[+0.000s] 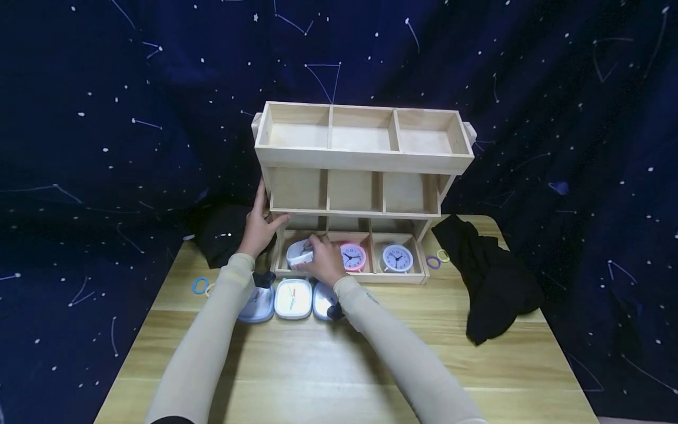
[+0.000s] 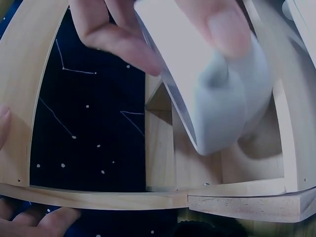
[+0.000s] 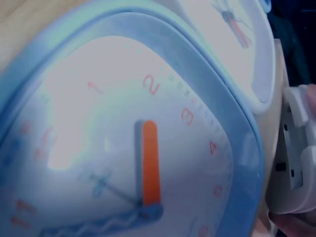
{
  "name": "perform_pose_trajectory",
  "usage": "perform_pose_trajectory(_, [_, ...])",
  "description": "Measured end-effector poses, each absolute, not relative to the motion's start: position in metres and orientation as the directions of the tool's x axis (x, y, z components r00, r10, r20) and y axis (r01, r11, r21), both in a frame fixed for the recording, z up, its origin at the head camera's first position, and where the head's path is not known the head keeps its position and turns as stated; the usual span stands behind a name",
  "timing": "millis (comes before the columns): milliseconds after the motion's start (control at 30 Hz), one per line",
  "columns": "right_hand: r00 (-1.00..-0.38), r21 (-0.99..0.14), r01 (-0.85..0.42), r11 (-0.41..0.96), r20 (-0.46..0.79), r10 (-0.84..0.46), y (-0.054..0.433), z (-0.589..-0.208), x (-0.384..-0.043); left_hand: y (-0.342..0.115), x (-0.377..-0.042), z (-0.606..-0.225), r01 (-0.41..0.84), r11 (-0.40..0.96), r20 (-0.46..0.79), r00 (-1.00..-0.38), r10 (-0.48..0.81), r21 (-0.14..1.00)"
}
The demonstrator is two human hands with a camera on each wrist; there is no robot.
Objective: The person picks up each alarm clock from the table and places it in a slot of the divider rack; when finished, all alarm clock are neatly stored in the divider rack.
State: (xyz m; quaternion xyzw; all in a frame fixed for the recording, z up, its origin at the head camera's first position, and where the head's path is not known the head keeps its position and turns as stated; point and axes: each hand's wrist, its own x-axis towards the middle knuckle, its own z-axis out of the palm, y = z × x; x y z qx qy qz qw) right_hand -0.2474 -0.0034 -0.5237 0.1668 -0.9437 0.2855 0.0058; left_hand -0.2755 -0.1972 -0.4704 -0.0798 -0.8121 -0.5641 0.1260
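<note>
My right hand (image 1: 325, 259) grips a white alarm clock (image 1: 299, 253), tilted over the lower left compartment of a wooden tiered organizer (image 1: 365, 160). The left wrist view shows this clock's side, with thumb and fingers on opposite faces; its back with a recess shows in the right wrist view. My left hand (image 1: 258, 228) holds the organizer's left side, thumb at the front and fingers along the outside. A pink clock (image 1: 352, 257) and a pale lavender clock (image 1: 397, 258) stand in the other two bottom compartments.
Before the organizer lie a blue clock (image 1: 258, 306), a white clock (image 1: 293, 299) and another blue clock (image 1: 322, 299), partly hidden by my right wrist. Blue (image 1: 200, 285) and purple rings (image 1: 433, 262) lie to either side. Black cloth (image 1: 498, 288) is at right, a black item (image 1: 222, 235) at left.
</note>
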Motion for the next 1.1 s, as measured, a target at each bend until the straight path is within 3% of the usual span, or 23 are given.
perform_pose_trajectory(300, [-0.958,-0.451,-0.281,0.847,0.072,-0.279,-0.015,-0.536,-0.252,-0.198,-0.28,-0.482,0.29,0.367,0.316,-0.949,-0.011,0.884])
perform_pose_trajectory(733, [-0.96,-0.522,-0.254,0.814,0.032,-0.279,-0.018,-0.544,-0.254,-0.197,-0.28,-0.479,0.286,0.33,0.305,-0.952,-0.006,0.9])
perform_pose_trajectory(1100, [-0.923,-0.534,-0.363,0.763,0.095,-0.373,0.001,-0.541,-0.245,-0.195,-0.277,-0.474,0.252,0.349,0.274,-0.961,-0.016,0.903])
